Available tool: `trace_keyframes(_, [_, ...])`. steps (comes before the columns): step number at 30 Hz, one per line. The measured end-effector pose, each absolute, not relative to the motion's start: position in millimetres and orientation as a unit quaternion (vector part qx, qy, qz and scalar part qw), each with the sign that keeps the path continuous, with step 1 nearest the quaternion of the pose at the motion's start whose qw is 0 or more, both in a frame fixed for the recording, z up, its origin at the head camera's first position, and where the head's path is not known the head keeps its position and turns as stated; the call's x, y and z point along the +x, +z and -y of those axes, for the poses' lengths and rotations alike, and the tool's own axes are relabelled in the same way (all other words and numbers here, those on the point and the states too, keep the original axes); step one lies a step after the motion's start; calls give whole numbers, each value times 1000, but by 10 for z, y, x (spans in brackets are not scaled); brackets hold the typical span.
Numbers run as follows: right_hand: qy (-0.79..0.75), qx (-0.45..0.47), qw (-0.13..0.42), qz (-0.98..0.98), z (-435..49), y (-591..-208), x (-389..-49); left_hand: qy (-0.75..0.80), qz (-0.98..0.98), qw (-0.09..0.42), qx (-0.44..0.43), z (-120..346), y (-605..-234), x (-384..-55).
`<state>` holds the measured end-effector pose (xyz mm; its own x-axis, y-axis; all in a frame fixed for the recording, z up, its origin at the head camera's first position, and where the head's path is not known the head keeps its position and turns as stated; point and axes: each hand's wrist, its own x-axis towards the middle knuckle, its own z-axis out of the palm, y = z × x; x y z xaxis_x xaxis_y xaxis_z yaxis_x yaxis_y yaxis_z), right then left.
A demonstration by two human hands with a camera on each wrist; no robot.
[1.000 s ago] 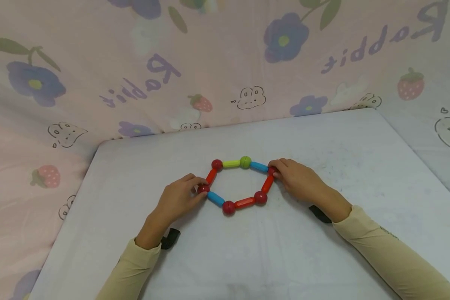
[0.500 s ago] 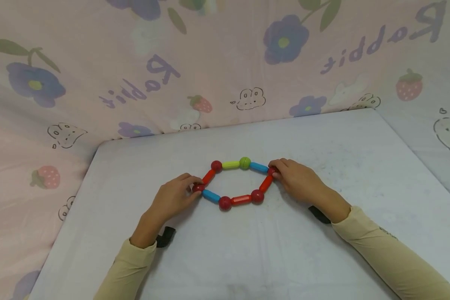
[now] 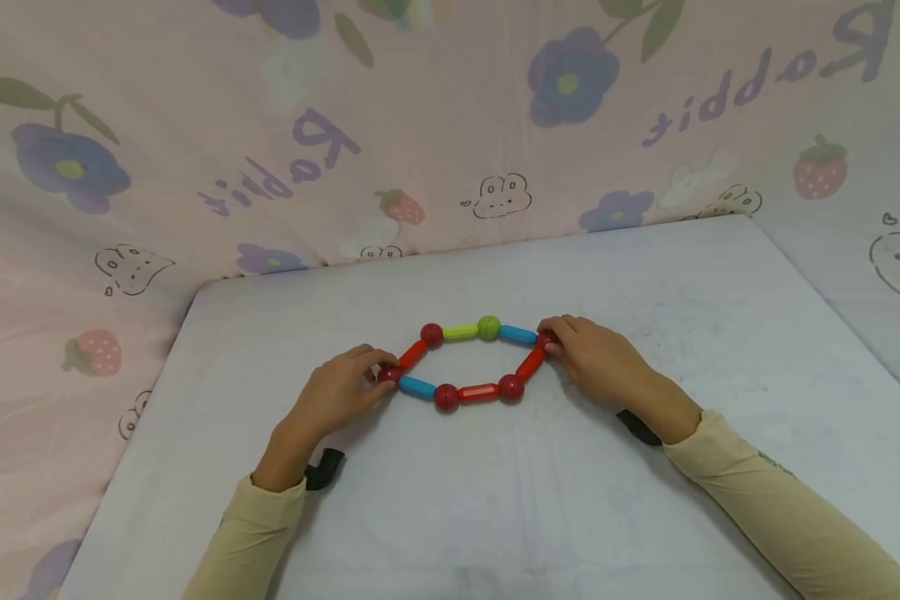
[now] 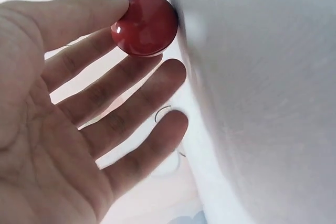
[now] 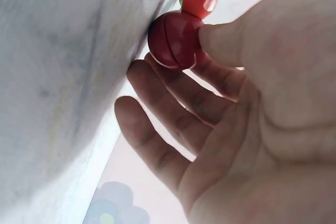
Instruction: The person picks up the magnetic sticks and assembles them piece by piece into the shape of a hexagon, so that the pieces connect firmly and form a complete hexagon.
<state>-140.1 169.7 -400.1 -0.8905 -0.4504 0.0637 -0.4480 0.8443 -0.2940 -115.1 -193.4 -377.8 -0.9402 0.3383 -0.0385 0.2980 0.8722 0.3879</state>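
Observation:
Rods and balls of a magnetic building set form a closed, stretched six-sided ring on the white table. My left hand pinches the red ball at the ring's left corner between thumb and fingers. At the right corner, my right hand pinches another red ball the same way. Along the far side run a red ball, a yellow-green rod, a green ball and a blue rod. Two red balls, one at the near left, flank a red rod on the near side.
The white-covered table extends around the ring. Behind it and at the sides hangs a pink patterned cloth. A black strap end shows by the left wrist and a black piece by the right wrist.
My left hand has moved left with its red ball, stretching the ring wider and flatter. The near-side balls have shifted left and away from me. My right hand has stayed in place.

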Motion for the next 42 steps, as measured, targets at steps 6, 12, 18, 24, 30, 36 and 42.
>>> trace_keyframes(6, [-162, -223, 11, -961, -1695, -3985, -1420, 258, -949, 71, 165, 1967, -3796, -1165])
trace_keyframes(12, [-165, -215, 8, -963, -1709, -3983, -1431, 273, -945, 69, 169, 1934, -3811, -1154])
trace_keyframes(18, [-166, -214, 0, -963, -1718, -3992, -1447, 270, -947, 58, 166, 1879, -3844, -1146])
trace_keyframes(24, [-170, -207, 0, -964, -1720, -3983, -1448, 270, -947, 53, 166, 1830, -3855, -1124])
trace_keyframes(30, [-178, -209, -8, -962, -1719, -3986, -1451, 272, -947, 53, 165, 1745, -3854, -1104])
trace_keyframes(36, [-190, -209, 0, -959, -1711, -3988, -1447, 270, -953, 42, 133, 1639, -3848, -1087])
trace_keyframes(42, [-195, -202, 16, -960, -1714, -3981, -1439, 274, -955, 38, 103, 1504, -3855, -1086])
